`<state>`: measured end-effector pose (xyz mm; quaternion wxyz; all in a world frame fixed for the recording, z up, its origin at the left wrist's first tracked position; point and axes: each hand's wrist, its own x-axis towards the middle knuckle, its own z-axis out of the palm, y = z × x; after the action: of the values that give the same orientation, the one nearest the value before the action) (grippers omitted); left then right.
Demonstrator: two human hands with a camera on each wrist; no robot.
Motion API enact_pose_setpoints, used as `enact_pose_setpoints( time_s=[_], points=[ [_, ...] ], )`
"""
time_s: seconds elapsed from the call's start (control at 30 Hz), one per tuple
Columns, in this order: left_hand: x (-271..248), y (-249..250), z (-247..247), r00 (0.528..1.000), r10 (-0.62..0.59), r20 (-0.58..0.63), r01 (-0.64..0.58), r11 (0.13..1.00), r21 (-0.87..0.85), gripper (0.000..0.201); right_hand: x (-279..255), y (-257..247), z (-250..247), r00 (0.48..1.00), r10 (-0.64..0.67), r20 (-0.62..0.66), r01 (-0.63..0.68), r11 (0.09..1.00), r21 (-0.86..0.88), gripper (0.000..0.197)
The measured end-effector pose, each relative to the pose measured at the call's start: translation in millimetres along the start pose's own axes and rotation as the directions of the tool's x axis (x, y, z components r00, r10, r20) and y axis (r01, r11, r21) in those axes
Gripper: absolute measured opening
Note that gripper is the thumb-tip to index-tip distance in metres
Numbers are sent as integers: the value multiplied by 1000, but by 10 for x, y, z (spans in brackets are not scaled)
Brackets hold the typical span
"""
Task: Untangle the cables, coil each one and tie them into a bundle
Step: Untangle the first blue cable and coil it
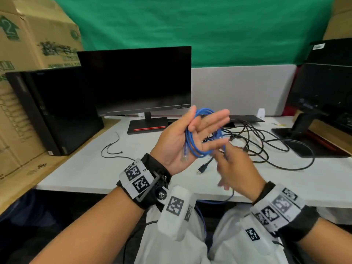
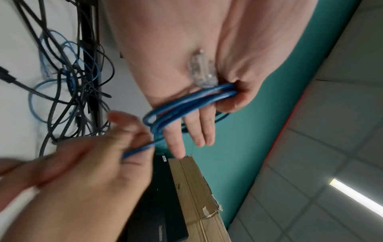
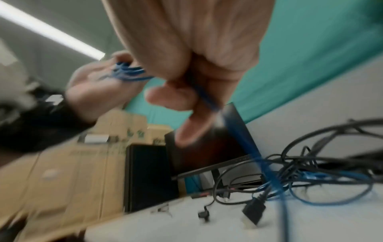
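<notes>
A blue network cable [image 1: 191,143] is looped in several turns around my left hand [image 1: 202,126], which is raised palm-up above the table. The fingers are straight, and the thumb presses the loops [image 2: 186,104] against the palm. The cable's clear plug [image 2: 202,72] lies on the palm. My right hand [image 1: 228,155] is just below and to the right, blurred, pinching the free run of the blue cable [image 3: 209,99]. That run leads down to a tangle of black cables [image 1: 266,141] on the table. More blue cable [image 3: 342,175] lies in the tangle.
Two thin black ties [image 1: 112,147] lie on the white table [image 1: 85,172] to the left. A black plug [image 1: 202,168] lies near the front edge. A monitor [image 1: 137,80], a PC tower [image 1: 53,111] and cardboard boxes [image 1: 28,44] stand behind, and another monitor [image 1: 323,96] at the right.
</notes>
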<state>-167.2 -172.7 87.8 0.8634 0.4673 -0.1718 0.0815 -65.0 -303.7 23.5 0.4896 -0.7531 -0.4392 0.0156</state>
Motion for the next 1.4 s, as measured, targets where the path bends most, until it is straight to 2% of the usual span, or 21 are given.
enact_pose_setpoints(
  time_s=[0.03,0.13,0.2,0.23,0.3,0.33,0.37,0.4,0.47,0.57,0.67,0.73,0.8,0.93,1.03,1.1,1.13,1.23,1.27,1.33,1.4],
  points=[
    [12,28,-18,999,40,-37,-39,999,32,52,-49,30,52,994,-3,108,17,992,-127,6],
    [0,73,-92,980,135,-146,-95,963,251,45,-204,-4,182,896,95,433,98,910,-402,23],
    [2,27,-173,962,171,-211,-56,885,463,46,-275,-147,175,851,130,508,152,866,-476,26],
    [3,-8,-220,953,194,-234,-21,809,588,46,-301,-237,142,844,135,520,166,855,-492,27],
    [-9,-72,-284,944,253,-212,42,544,838,34,-357,-411,48,831,123,542,197,846,-495,25],
    [-16,-105,-319,958,238,-160,49,413,910,21,-387,-487,-3,824,90,559,230,849,-475,21],
    [-22,-147,-358,971,202,-127,61,304,951,26,-416,-560,-60,818,39,575,275,851,-448,15],
    [-29,-196,-418,979,163,-120,75,256,964,24,-431,-631,-119,814,-23,581,322,849,-418,9],
    [-71,-264,-505,976,132,-173,126,306,944,29,-395,-741,-236,831,-179,526,404,845,-351,10],
    [-111,-272,-527,965,58,-257,192,514,836,43,-194,-733,-376,884,-397,248,440,885,-152,13],
    [-75,-215,-413,972,-44,-230,195,699,688,45,44,-497,-447,954,-299,11,299,954,-16,17],
    [-62,-193,-343,976,-133,-173,210,787,580,54,137,-308,-462,971,-221,-93,216,974,-63,14],
    [-68,-188,-291,968,-214,-134,252,816,520,62,171,-200,-463,973,-177,-147,155,976,-151,11],
    [-85,-170,-214,958,-266,-109,286,847,449,56,168,-148,-416,977,-192,-91,178,974,-141,15],
    [-95,-116,-211,959,-262,-106,282,878,387,55,137,-196,-371,987,-106,120,82,979,185,38],
    [-109,-86,-203,958,-264,-109,285,895,343,55,96,-242,-363,960,-40,278,-93,888,451,51],
    [-114,-75,-203,959,-261,-114,284,903,324,55,82,-261,-348,945,-52,324,-120,865,488,49],
    [-106,-50,-195,958,-253,-133,282,911,300,56,37,-317,-273,963,-109,246,7,924,382,17],
    [-97,-42,-197,957,-248,-148,283,909,306,57,38,-324,-256,977,-90,195,11,928,372,15],
    [-90,-31,-201,954,-236,-183,285,902,325,58,35,-331,-228,989,-44,139,-16,914,404,29],
    [-90,-34,-204,950,-239,-202,293,905,308,58,31,-348,-208,996,-44,75,10,916,400,25]
  ],
)
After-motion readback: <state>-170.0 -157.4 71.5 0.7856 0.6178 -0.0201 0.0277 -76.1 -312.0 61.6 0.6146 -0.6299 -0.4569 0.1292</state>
